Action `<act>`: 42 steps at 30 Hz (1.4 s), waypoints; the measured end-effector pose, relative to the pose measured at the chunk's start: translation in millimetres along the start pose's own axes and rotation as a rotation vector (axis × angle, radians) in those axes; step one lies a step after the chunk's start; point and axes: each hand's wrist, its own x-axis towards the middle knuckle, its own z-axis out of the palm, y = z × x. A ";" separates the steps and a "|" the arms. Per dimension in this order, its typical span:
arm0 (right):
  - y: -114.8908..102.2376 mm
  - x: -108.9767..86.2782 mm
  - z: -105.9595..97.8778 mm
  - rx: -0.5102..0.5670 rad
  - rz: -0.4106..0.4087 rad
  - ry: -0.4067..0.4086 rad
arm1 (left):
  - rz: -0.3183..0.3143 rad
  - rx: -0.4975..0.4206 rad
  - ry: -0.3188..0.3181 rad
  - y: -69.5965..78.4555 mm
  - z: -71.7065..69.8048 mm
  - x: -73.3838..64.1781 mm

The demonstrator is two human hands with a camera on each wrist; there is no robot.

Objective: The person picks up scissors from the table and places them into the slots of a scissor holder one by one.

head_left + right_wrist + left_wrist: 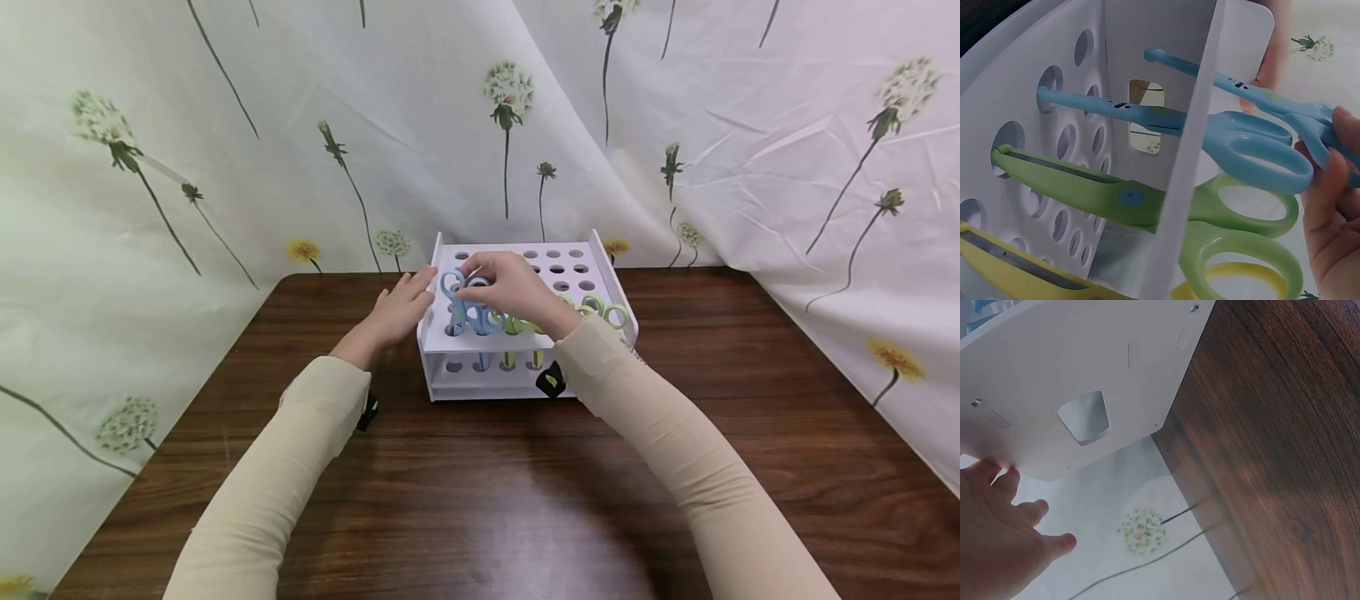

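Note:
A white two-tier rack [495, 340] with rows of round holes stands on the table. In the head view my right hand [510, 287] pinches light blue scissors [458, 317] by the handles above the front-left hole. The right wrist view shows their tip past the upper board, short of the lower one. Beside them, other blue scissors [1147, 119] stand through both boards, followed by green scissors [1085, 184] and yellow scissors [1016, 262]. My left hand [401, 308] has its fingertips against the rack's left side panel [1041, 381], fingers loosely extended.
More green handles [615, 316] stick up at the rack's front right, partly behind the right forearm. The dark wooden table [450, 500] extends around the rack. A white curtain [420, 125] with printed dandelions hangs close behind.

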 end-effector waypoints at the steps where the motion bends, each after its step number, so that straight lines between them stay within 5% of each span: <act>1: 0.1 0.4 0.0 -0.009 -0.010 -0.001 | 0.006 -0.005 0.004 1.1 -0.3 -0.5; 42: -1.1 6.0 7.0 -0.120 -0.056 -0.093 | -0.014 0.011 0.006 1.5 1.1 4.1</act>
